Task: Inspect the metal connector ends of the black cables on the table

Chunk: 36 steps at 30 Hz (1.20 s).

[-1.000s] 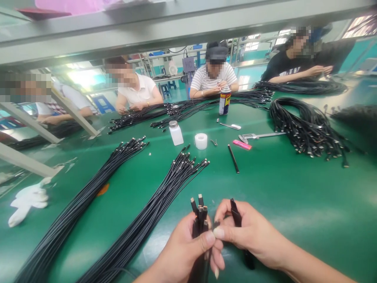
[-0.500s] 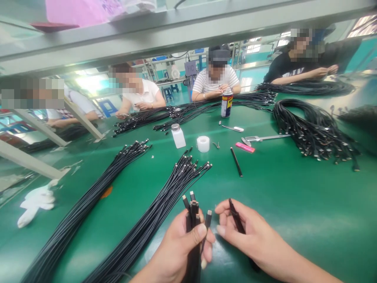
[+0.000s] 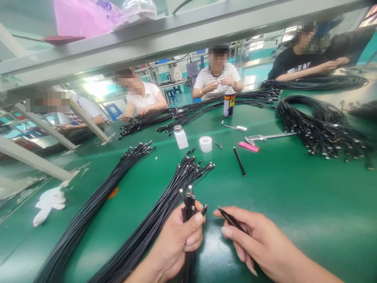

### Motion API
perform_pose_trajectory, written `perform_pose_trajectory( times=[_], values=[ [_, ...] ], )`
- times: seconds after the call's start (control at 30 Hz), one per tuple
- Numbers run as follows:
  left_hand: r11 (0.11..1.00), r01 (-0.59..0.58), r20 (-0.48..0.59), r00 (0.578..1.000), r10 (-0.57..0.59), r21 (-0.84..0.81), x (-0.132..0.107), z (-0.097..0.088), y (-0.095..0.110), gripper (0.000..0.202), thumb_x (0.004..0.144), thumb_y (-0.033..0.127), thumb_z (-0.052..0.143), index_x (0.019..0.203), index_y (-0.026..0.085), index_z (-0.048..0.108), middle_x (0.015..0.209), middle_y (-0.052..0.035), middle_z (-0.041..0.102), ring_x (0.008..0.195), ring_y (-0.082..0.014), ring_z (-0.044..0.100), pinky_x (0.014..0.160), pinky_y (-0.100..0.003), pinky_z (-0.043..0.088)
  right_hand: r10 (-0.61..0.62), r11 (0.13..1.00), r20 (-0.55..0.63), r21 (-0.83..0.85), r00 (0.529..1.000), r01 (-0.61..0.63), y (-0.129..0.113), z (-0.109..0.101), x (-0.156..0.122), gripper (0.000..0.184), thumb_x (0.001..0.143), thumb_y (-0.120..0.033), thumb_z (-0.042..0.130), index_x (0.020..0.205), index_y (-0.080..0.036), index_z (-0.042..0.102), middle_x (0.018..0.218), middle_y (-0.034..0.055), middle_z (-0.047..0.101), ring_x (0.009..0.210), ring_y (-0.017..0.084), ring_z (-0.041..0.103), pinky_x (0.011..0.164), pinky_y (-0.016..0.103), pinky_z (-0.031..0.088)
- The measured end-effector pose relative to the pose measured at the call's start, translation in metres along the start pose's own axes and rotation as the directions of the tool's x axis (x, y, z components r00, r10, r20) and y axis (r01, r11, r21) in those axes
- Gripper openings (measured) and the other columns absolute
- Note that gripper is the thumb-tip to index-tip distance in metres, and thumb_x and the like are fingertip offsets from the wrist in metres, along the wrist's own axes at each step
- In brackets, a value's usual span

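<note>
My left hand [image 3: 184, 236] is wrapped round a bunch of black USB cables [image 3: 188, 202], their metal plugs pointing up above the fist. One plug [image 3: 205, 210] sticks out separately by the thumb tip, leaning right. The cables hang down below the fist and leave the bottom of the view. To the right, my right hand [image 3: 250, 232] grips slim black tweezers [image 3: 231, 220] between thumb and fingers. Their tip points up and left, a short gap away from the separate plug. The rear of the tweezers is hidden by the hand.
Two cable bundles [image 3: 85, 212] [image 3: 153, 224] lie on the green table [image 3: 309, 200] at left. Beyond are a white bottle [image 3: 180, 138], tape roll [image 3: 205, 144], black stick [image 3: 239, 162], pink-cased blade [image 3: 249, 147], caliper [image 3: 268, 137] and spray can [image 3: 229, 103]. Co-workers sit opposite under a shelf beam [image 3: 118, 47].
My left fingers have closed in, drawing the separate plug nearer the bunch. The tweezers in my right hand have tilted flatter, tip lower and further left. The whole view has shifted slightly.
</note>
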State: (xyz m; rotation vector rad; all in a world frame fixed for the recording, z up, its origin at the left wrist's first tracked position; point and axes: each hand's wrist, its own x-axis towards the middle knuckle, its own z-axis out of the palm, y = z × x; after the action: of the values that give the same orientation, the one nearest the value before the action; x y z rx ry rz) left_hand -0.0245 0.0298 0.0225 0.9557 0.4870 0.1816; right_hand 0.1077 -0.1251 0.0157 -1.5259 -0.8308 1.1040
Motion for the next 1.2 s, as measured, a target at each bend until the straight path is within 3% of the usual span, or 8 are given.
perform_pose_trajectory(
  times=[0.07, 0.13, 0.17, 0.3, 0.5, 0.77, 1.0, 1.2],
  values=[
    [1.0, 0.001, -0.028, 1.0, -0.001, 0.026, 0.0, 0.0, -0.002, 0.031, 0.082, 0.029, 0.077, 0.099, 0.016, 0.054, 0.071, 0.0036, 0.052, 0.04, 0.0018, 0.028, 0.039, -0.017, 0.015, -0.155, 0.974, -0.037, -0.174, 0.987, 0.146, -0.001, -0.002, 0.0, 0.041, 0.095, -0.044, 0.051, 0.125, -0.02, 0.065, 0.085, 0.006, 0.07, 0.074, 0.018, 0.066, 0.073, 0.03, 0.057],
    [0.998, -0.001, -0.045, 0.999, 0.003, 0.056, -0.001, 0.001, -0.003, 0.03, 0.083, 0.031, 0.075, 0.099, 0.016, 0.055, 0.073, 0.0026, 0.054, 0.04, 0.0015, 0.028, 0.038, -0.017, 0.015, -0.276, 0.915, -0.034, -0.315, 0.96, 0.252, -0.003, -0.004, -0.001, 0.038, 0.098, -0.041, 0.047, 0.125, -0.023, 0.067, 0.11, 0.0083, 0.07, 0.105, 0.022, 0.064, 0.097, 0.034, 0.05],
    [0.998, -0.002, -0.046, 0.999, 0.006, 0.069, -0.001, 0.001, -0.004, 0.029, 0.084, 0.033, 0.075, 0.098, 0.016, 0.056, 0.072, 0.0025, 0.054, 0.04, 0.0012, 0.028, 0.038, -0.017, 0.016, -0.298, 0.895, -0.019, -0.353, 0.954, 0.273, -0.004, -0.005, -0.001, 0.039, 0.1, -0.04, 0.045, 0.127, -0.024, 0.066, 0.114, 0.0077, 0.07, 0.112, 0.023, 0.062, 0.1, 0.035, 0.047],
    [0.994, 0.004, -0.033, 0.999, -0.001, 0.112, -0.003, 0.005, -0.004, 0.029, 0.084, 0.038, 0.073, 0.09, 0.015, 0.058, 0.058, 0.0058, 0.047, 0.039, -0.0007, 0.024, 0.038, -0.017, 0.015, -0.332, 0.869, 0.024, -0.381, 0.943, 0.316, -0.008, -0.004, -0.002, 0.037, 0.101, -0.037, 0.042, 0.131, -0.03, 0.064, 0.108, 0.0041, 0.074, 0.11, 0.023, 0.064, 0.097, 0.034, 0.05],
    [0.988, 0.019, -0.01, 1.0, -0.017, 0.154, -0.003, 0.007, -0.003, 0.026, 0.087, 0.038, 0.07, 0.085, 0.015, 0.058, 0.046, 0.009, 0.036, 0.039, -0.0028, 0.021, 0.039, -0.018, 0.015, -0.359, 0.885, -0.011, -0.321, 0.933, 0.336, -0.014, -0.002, -0.005, 0.035, 0.101, -0.036, 0.046, 0.131, -0.034, 0.063, 0.122, 0.0006, 0.07, 0.114, 0.022, 0.063, 0.093, 0.032, 0.052],
    [0.984, 0.029, -0.009, 1.0, -0.028, 0.177, -0.004, 0.007, -0.005, 0.026, 0.088, 0.038, 0.068, 0.083, 0.014, 0.058, 0.046, 0.0079, 0.038, 0.039, -0.0032, 0.023, 0.04, -0.019, 0.016, -0.34, 0.887, -0.015, -0.337, 0.94, 0.315, -0.015, -0.004, -0.008, 0.032, 0.1, -0.036, 0.048, 0.128, -0.04, 0.064, 0.119, -0.0031, 0.071, 0.109, 0.021, 0.065, 0.086, 0.031, 0.052],
    [0.989, 0.037, -0.008, 0.999, -0.036, 0.142, -0.004, 0.009, -0.006, 0.026, 0.086, 0.037, 0.071, 0.088, 0.015, 0.057, 0.046, 0.008, 0.041, 0.039, -0.0033, 0.024, 0.04, -0.018, 0.017, -0.339, 0.879, -0.018, -0.363, 0.941, 0.31, -0.016, -0.003, -0.008, 0.031, 0.101, -0.037, 0.047, 0.126, -0.038, 0.066, 0.116, -0.0032, 0.073, 0.106, 0.021, 0.065, 0.098, 0.034, 0.046],
    [0.992, 0.031, -0.027, 0.999, -0.028, 0.126, -0.004, 0.013, -0.005, 0.027, 0.083, 0.035, 0.075, 0.086, 0.013, 0.059, 0.05, 0.006, 0.047, 0.039, -0.0025, 0.027, 0.039, -0.018, 0.017, -0.298, 0.897, 0.033, -0.333, 0.954, 0.291, -0.016, -0.005, -0.008, 0.033, 0.103, -0.038, 0.043, 0.131, -0.042, 0.061, 0.123, -0.0062, 0.069, 0.105, 0.02, 0.062, 0.09, 0.033, 0.048]
  ],
)
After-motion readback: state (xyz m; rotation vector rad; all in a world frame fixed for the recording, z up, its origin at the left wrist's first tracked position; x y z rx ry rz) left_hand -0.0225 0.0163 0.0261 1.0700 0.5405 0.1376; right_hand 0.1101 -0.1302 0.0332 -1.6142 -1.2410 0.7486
